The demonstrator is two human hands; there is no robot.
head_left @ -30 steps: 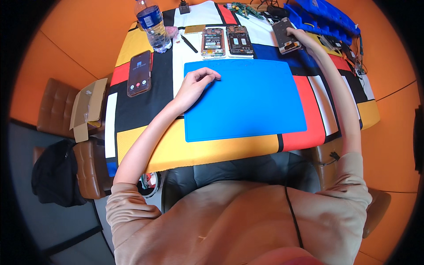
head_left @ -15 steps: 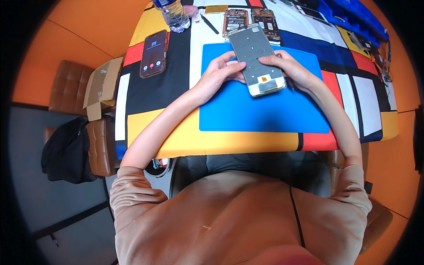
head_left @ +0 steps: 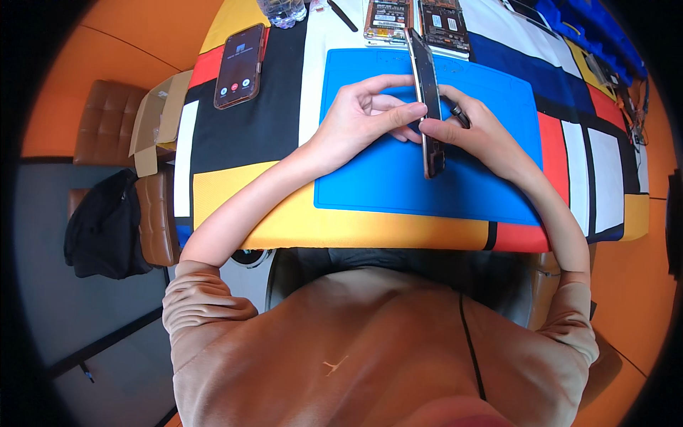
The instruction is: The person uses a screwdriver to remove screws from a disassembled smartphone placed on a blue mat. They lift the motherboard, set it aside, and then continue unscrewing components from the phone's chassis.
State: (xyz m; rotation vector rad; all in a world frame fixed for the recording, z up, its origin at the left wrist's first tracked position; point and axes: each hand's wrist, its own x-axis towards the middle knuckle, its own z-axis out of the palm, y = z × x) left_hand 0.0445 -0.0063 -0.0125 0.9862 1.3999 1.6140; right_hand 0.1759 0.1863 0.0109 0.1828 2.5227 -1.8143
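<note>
Over the blue mat [head_left: 370,185], I hold a slim phone screen [head_left: 425,67] nearly edge-on, its long side running away from me. My left hand [head_left: 359,117] is closed on its left side, with the thumb against the edge and the fingers partly curled behind. On the other side, my right hand [head_left: 484,135] grips it with the thumb near the lower half. A short dark pen-like tool [head_left: 461,117] is also tucked among the right-hand fingers; its exact kind is unclear. Beyond the mat's far edge lie two opened phones [head_left: 388,20] with exposed insides.
To the left lies a phone [head_left: 240,67] with a lit screen. Further back are a clear water bottle [head_left: 283,11] and dark tweezers [head_left: 343,16]. A blue bin [head_left: 587,32] and cables [head_left: 635,121] sit at the far right. Beside the table stands a cardboard box [head_left: 153,117].
The phone screen has turned from its broad grey face showing to almost edge-on. Both hands still hold it. The whole view has shifted slightly.
</note>
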